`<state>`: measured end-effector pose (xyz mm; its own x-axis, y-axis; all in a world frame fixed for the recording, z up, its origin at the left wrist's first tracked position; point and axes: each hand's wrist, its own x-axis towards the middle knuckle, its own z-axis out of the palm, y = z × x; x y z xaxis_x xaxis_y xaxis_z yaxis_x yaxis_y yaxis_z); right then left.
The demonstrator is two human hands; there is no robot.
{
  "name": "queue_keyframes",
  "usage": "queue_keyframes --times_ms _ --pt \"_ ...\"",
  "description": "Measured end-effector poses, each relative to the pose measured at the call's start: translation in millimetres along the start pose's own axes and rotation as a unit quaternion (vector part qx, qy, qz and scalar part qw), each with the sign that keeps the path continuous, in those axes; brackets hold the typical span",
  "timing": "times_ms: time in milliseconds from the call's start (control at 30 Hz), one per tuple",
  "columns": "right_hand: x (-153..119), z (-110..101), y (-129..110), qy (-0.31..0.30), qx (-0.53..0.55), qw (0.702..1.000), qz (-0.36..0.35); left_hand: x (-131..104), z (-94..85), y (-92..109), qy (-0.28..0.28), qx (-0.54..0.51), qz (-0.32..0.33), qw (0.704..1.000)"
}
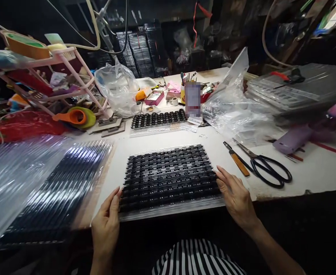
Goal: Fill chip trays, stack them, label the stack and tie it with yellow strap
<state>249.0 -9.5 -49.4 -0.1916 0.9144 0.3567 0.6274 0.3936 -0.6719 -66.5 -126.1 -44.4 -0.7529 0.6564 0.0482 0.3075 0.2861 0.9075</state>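
Observation:
A clear plastic tray [173, 206] filled with rows of small black parts lies in front of me at the table's near edge. My left hand [107, 217] grips its left side between thumb and fingers. On the opposite side, my right hand [233, 194] pinches the tray's right edge. Just right of that hand lie black-handled scissors [271, 172] and an orange-handled cutter [239, 164]. Beyond the tray sits a second batch of black parts [159, 119] on clear plastic.
Stacked clear trays [67, 172] stand blurred on the left. A pink rack [81, 88] with clutter is behind them. Clear plastic bags [236, 110] lie at the back right, near a purple tool [296, 139]. The white table's [296, 187] front edge runs close to me.

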Motion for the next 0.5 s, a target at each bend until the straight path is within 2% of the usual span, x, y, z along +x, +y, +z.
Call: queue_keyframes --times_ms 133,267,400,500 --pt "-23 -7 -5 0.021 -0.018 1.000 0.015 -14 -5.4 4 -0.004 -0.022 -0.062 0.998" --pt "-38 -29 -3 0.013 0.006 0.999 0.052 -29 -20.9 4 -0.008 -0.015 -0.086 0.996" --pt "-48 -52 5 -0.014 -0.005 0.982 0.189 -31 -45.3 -6 -0.030 0.003 -0.109 0.994" --pt "-52 -55 9 -0.094 0.041 0.951 0.290 -31 -56.7 -11 -0.078 -0.051 -0.177 0.980"
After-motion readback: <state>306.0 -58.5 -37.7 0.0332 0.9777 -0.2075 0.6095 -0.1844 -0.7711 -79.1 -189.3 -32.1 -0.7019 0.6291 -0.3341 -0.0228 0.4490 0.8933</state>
